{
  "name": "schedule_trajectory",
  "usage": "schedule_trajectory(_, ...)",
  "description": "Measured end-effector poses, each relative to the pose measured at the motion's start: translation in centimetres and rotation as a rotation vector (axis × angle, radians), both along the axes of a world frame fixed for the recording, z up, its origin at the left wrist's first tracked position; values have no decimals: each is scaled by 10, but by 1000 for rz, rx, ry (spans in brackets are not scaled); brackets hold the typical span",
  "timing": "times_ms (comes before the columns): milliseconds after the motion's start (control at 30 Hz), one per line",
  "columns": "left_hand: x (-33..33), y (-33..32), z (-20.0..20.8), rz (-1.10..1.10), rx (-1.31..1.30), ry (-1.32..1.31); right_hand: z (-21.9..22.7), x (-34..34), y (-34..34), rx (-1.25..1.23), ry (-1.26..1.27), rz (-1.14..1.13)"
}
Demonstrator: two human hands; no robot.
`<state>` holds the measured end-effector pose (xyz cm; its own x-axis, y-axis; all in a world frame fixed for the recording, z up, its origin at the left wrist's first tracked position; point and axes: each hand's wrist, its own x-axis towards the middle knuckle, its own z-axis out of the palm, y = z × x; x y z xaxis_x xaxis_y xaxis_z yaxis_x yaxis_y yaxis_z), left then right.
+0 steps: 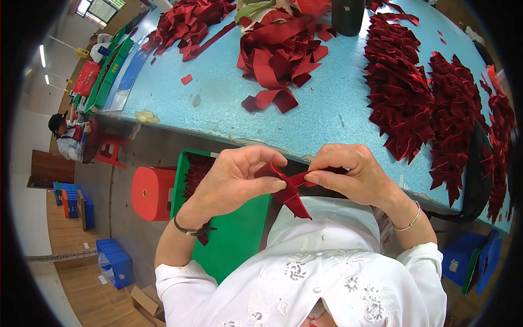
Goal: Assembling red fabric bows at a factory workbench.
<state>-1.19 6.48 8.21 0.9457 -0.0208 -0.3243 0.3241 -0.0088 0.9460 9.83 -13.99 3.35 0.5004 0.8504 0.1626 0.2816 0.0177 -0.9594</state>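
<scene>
Red ribbon [294, 203] is pinched by L hand [239, 177] & R hand [354, 173] near blue table [163, 101], prob. so it's held tight.

The folded ribbon [295, 203] looks to me like cloth, smooth with a soft satin sheen, and the loose strips [280, 60] seem cut from similar stuff. The tabletop [212, 103] catches the light — a glossy, faintly mottled coat, chipped rough along its edge. Over there the green tray [237, 245] and red stool [155, 193] are smooth plastic. The blouse [321, 272] is cloth, raised with embroidery — and the bracelet [409, 219] gleams like polished metal.
</scene>
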Motion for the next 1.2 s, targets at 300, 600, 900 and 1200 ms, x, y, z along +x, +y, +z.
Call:
schedule_trajectory(300, 4, -8, -1, -28, 85, -42, 4, 8, -2, 63, -280, 6)
schedule_trajectory(600, 6, -8, -6, -5, 164, -156, 6, 11, -4, 91, -352, -21)
schedule_trajectory(900, 10, -16, -11, 96, 169, -167, 14, 8, -3, 72, -394, -95)
schedule_trajectory(1200, 18, -39, -37, 362, 495, -560, 25, -7, 6, 99, -548, -254)
